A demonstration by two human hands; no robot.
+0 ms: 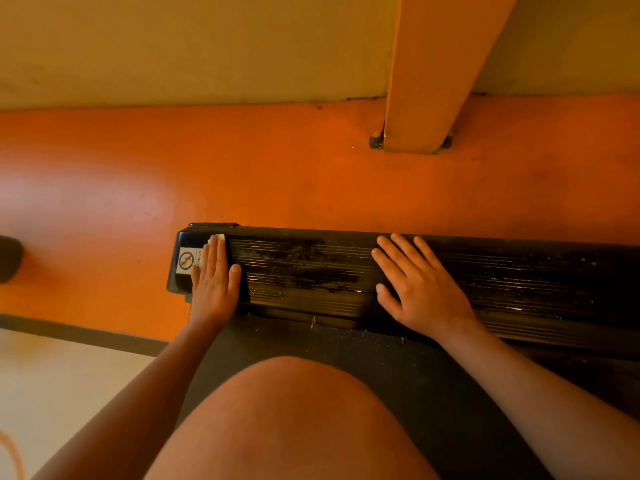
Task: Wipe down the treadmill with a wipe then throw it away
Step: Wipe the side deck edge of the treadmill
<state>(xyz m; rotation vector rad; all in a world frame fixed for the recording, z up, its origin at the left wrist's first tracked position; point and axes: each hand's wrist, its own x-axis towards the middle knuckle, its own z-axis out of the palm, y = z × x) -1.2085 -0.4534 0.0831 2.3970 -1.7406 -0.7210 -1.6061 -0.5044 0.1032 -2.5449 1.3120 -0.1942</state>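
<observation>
A black ribbed side rail (311,271) of the treadmill runs across the middle of the head view, wet and streaked in patches. My left hand (214,282) lies flat at the rail's left end, pressing a white wipe (219,237) whose corner shows past my fingertips. My right hand (419,285) rests flat on the rail further right, fingers spread, holding nothing. The grey treadmill belt (398,368) lies below the rail, with my bare knee (287,410) over it.
Orange floor (242,168) stretches beyond the rail to a beige wall. An orange post (426,98) is bolted to the floor at upper right. A white warning sticker (187,259) sits on the rail's end cap. A dark object (8,258) shows at the left edge.
</observation>
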